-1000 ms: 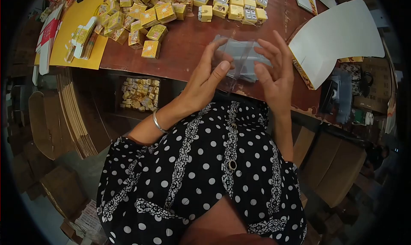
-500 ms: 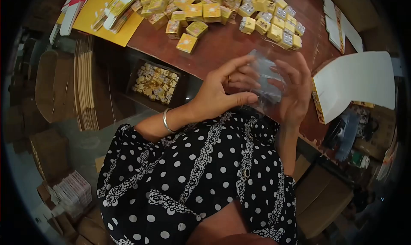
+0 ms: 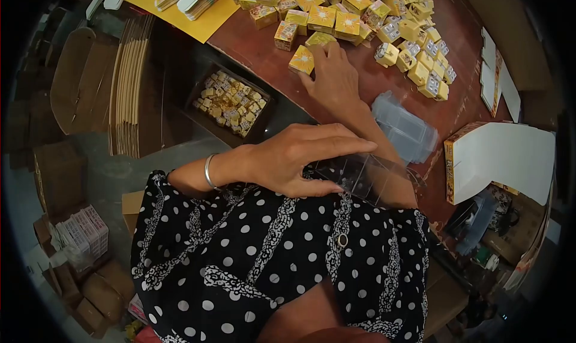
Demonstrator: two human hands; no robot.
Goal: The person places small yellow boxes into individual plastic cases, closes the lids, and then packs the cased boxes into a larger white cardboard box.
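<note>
My left hand (image 3: 297, 160) holds a clear plastic tray (image 3: 367, 178) with divided sections, thumb below and fingers above, close to my body. A silver bangle is on that wrist. My right hand (image 3: 335, 73) reaches across to the near edge of the pile, thumb and fingers around a small yellow box (image 3: 302, 61) with a sunburst pattern. More yellow boxes (image 3: 322, 19) are heaped just beyond it. Beside my right forearm, a stack of clear plastic trays (image 3: 405, 127) lies on the red table (image 3: 360, 97).
Small yellow-and-white cube pieces (image 3: 423, 67) sit right of the boxes. A carton (image 3: 231, 106) below the table edge holds similar pieces. Flat cardboard sheets (image 3: 129, 85) stand at left. An open white-lined display box (image 3: 498, 163) is at right; a yellow sheet (image 3: 201, 19) lies at back left.
My right hand has left the clear plastic and moved forward and left to a small yellow box. My left hand has lowered with a clear tray. The stacked trays now rest on the table.
</note>
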